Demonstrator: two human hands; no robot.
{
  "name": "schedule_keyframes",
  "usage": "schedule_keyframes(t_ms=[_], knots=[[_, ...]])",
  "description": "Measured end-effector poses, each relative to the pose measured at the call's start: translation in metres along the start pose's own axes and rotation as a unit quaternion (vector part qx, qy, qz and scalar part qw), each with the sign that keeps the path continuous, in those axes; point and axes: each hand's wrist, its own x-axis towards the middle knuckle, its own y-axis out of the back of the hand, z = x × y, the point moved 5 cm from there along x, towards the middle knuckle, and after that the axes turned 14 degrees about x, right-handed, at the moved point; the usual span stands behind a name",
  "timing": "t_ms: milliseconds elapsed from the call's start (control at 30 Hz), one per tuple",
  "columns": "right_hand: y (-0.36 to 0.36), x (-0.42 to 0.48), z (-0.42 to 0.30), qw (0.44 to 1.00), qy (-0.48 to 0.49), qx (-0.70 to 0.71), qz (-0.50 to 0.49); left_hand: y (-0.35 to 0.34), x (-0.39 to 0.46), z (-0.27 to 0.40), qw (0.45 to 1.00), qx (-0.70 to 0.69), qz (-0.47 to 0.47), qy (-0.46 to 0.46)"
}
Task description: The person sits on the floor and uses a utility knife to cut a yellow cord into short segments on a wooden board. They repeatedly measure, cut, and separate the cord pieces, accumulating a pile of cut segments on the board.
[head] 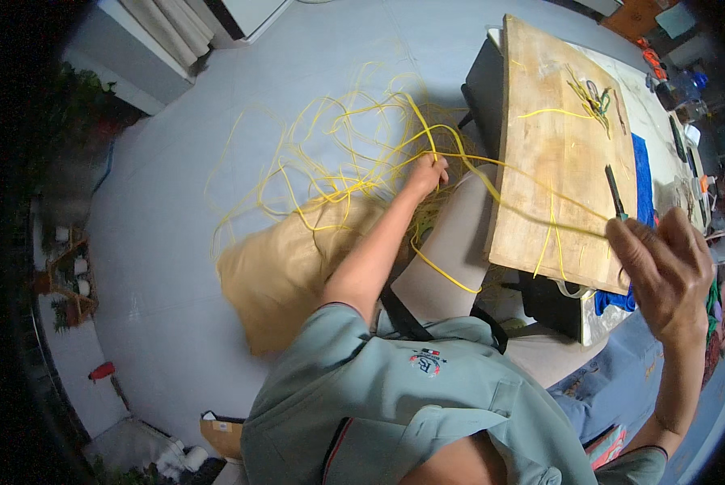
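Observation:
A tangle of thin yellow cord [344, 182] spreads over the floor and the tan sack to my left. Beside my knee, my left hand [429, 174] has its fingers curled around a strand of it. Raised at the right over the front corner of a wooden board [556, 170], my right hand [665, 267] pinches cord strands between thumb and fingers. These strands stretch across the board back towards the tangle. Just beyond the right fingertips lies a dark-bladed tool [615, 191], its handle partly hidden. Short yellow pieces [553, 233] rest on the board nearby.
A small bundle of yellow and dark cords [594, 104] lies on the board's far part. The board sits on a marble-look table with a blue cloth [642, 179] beneath its edge. The tan sack [283, 273] is by my left arm; bottles [684, 91] stand far right.

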Motion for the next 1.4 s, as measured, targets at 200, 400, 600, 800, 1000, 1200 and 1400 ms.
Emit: schedule_keyframes(t_ms=[200,400,600,800,1000,1200,1400], knots=[[-0.039,-0.02,0.047,0.997,-0.048,-0.021,-0.062,0.233,-0.08,0.141,0.97,0.101,0.043,-0.218],[-0.048,-0.046,0.083,0.988,-0.138,-0.008,-0.07,0.579,-0.176,0.311,0.849,0.268,0.444,-0.099],[-0.014,-0.108,0.14,0.856,-0.42,0.279,0.119,0.67,-0.15,0.341,0.576,0.563,0.59,0.06],[0.006,-0.13,0.158,0.805,-0.393,0.384,0.225,0.459,0.035,0.207,0.639,0.668,0.372,0.079],[0.03,-0.107,0.154,0.852,-0.356,0.327,0.201,0.186,0.028,0.196,0.831,0.491,0.063,-0.253],[0.046,-0.098,0.157,0.89,-0.312,0.295,0.154,0.045,-0.037,0.144,0.854,0.413,-0.092,-0.303],[0.053,-0.113,0.149,0.858,-0.403,0.263,0.178,-0.001,-0.055,0.136,0.849,0.36,-0.16,-0.352]])
